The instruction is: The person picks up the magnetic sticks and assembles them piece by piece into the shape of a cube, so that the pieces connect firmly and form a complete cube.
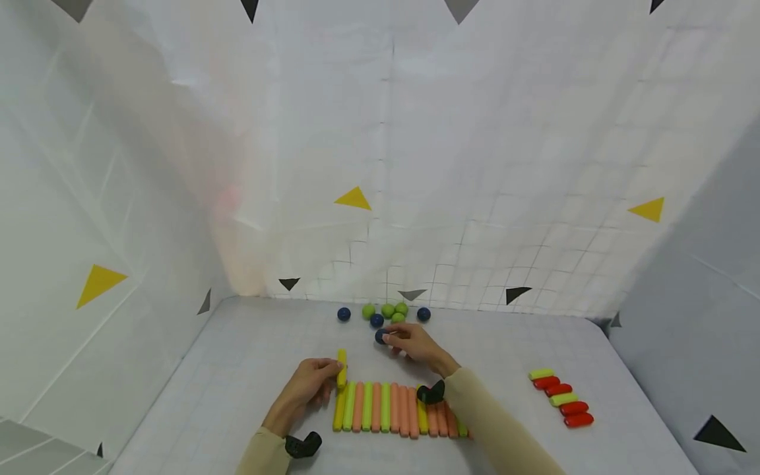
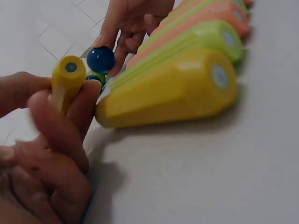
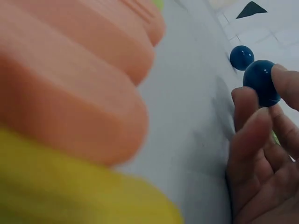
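Left hand (image 1: 310,381) has a yellow stick (image 1: 342,367) pinched in its fingers, right by the stick row (image 1: 386,408). Right hand (image 1: 417,344) is pinching a blue ball (image 1: 379,336), same deal.

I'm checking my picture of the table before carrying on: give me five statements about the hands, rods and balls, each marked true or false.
1. The left hand holds a yellow rod. True.
2. The right hand holds a green ball. False: it holds a dark blue ball.
3. In the head view, red rods lie to the right of the long row of rods. True.
4. Every rod in that long row is orange. False: yellow and lime-green ones are in it too.
5. Green balls lie on the table. True.
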A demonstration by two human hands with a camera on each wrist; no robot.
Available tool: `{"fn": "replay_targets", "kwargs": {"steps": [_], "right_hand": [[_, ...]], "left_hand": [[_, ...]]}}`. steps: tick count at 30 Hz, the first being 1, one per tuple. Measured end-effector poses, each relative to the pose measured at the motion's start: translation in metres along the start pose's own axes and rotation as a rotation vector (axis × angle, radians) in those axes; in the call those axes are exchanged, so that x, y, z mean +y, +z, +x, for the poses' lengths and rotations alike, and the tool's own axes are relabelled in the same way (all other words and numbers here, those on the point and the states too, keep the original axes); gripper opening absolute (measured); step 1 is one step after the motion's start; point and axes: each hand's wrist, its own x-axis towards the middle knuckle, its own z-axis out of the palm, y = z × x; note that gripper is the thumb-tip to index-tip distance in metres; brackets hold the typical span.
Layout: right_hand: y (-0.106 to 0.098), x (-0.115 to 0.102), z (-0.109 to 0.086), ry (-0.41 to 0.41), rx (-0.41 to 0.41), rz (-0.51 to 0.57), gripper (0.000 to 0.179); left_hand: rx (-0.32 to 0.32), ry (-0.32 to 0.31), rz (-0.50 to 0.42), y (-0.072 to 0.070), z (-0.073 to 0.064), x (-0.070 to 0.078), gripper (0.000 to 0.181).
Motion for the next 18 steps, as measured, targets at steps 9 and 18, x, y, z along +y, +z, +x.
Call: {"fn": "replay_targets", "kwargs": {"steps": [9,18], "right_hand": [[0.011,-0.004,0.011,0.005,-0.017,0.039,0.047],[0.020,-0.009,0.017,-0.028,-0.053,0.073,0.044]], "left_hand": [[-0.001,-0.014,-0.013,0.007,0.025,0.011,0.039],[-0.031,-0.030,0.034,0.017,0.039,0.017,0.038]]}}
